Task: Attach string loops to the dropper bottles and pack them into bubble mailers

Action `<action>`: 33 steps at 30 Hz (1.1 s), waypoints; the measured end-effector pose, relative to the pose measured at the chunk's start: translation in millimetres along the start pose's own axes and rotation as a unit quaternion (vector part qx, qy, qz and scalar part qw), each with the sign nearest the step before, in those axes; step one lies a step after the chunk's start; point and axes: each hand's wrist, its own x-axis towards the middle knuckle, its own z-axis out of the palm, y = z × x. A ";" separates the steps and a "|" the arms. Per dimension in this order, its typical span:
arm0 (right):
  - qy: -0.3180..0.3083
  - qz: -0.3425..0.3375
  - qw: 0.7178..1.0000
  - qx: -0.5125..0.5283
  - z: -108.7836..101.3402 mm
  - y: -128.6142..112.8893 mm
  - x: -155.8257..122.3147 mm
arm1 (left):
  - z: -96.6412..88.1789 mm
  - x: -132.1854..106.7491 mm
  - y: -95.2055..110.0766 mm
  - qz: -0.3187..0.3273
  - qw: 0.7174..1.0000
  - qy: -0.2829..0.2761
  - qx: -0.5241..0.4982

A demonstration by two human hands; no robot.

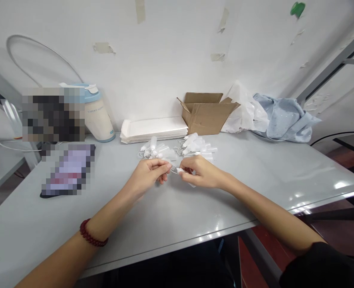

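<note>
My right hand (200,171) is closed round a small translucent plastic bottle with a white tip (179,170). Part of its body (191,185) shows below my fingers. Just left of it, my left hand (153,173) is closed in a pinch; whatever lies between thumb and finger is too small to make out. A thin wire or loop (173,169) spans the short gap between the hands. Beyond my hands lie two small heaps of similar bottles, a left heap (154,150) and a right heap (196,146), with thin loops at some tips.
A stack of white envelopes (156,129), an open cardboard box (208,118), a white plastic bag (245,112) and a light blue cloth bag (287,120) line the wall. On the left stand a cream tumbler (99,118) and a blurred-out phone (70,168). The grey table's front edge (177,250) runs near me.
</note>
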 end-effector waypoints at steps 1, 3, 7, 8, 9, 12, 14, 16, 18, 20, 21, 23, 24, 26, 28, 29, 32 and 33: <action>0.000 -0.003 1.000 -0.001 0.2 0.1 0.0 | 0.0 0.0 0.0 0.002 1.000 0.001 -0.006; -0.001 -0.008 1.000 -0.003 0.6 0.7 0.2 | -0.1 0.2 -0.2 0.008 1.000 0.011 -0.020; 0.001 -0.007 1.000 -0.005 0.9 1.6 0.4 | -0.3 0.7 -0.6 0.026 0.999 0.031 -0.032; 0.001 -0.006 1.000 -0.005 1.0 1.7 0.3 | -0.3 0.7 -0.5 0.029 0.999 0.032 -0.032; 0.001 -0.005 1.000 -0.005 1.0 1.8 0.3 | -0.3 0.4 -0.3 0.031 0.998 0.033 -0.032; -0.001 -0.007 1.000 -0.005 1.2 2.1 -0.1 | 0.0 -1.0 1.1 0.036 0.998 0.029 -0.029; -0.003 -0.006 1.000 -0.003 1.4 2.5 -0.3 | 0.6 -2.0 2.2 0.042 0.999 0.011 -0.013; -0.003 -0.001 1.000 0.000 1.5 3.1 -0.4 | 1.4 -2.6 3.2 0.049 0.999 -0.019 0.012; 0.000 0.001 1.000 0.000 1.6 3.6 -0.4 | 2.2 -2.8 3.8 0.058 0.997 -0.040 0.036; 0.001 -0.001 1.000 -0.001 1.5 4.0 -0.5 | 2.6 -2.7 4.0 0.068 0.995 -0.044 0.057; 0.002 -0.002 1.000 -0.001 1.5 4.1 -0.5 | 2.6 -2.5 3.9 0.072 0.994 -0.041 0.065; 0.003 -0.005 1.000 -0.001 1.4 4.1 -0.7 | 2.3 -2.3 3.5 0.080 0.993 -0.035 0.077; 0.004 -0.007 1.000 0.000 1.4 4.0 -0.8 | 2.0 -2.2 3.3 0.083 0.993 -0.035 0.081; 0.003 -0.011 1.000 0.001 1.4 3.8 -1.1 | 1.4 -2.0 2.7 0.090 0.991 -0.042 0.087; -0.001 -0.013 1.000 0.003 1.3 3.4 -1.4 | 0.8 -1.7 2.2 0.095 0.990 -0.049 0.090; -0.003 -0.013 1.000 0.003 1.2 3.2 -1.5 | 0.6 -1.5 2.0 0.096 0.990 -0.051 0.090; -0.001 -0.012 1.000 0.004 1.0 2.6 -1.6 | 0.0 -0.9 1.7 0.093 0.991 -0.048 0.088; 0.001 -0.013 1.000 0.004 0.9 2.4 -1.6 | -0.2 -0.8 1.7 0.092 0.991 -0.048 0.087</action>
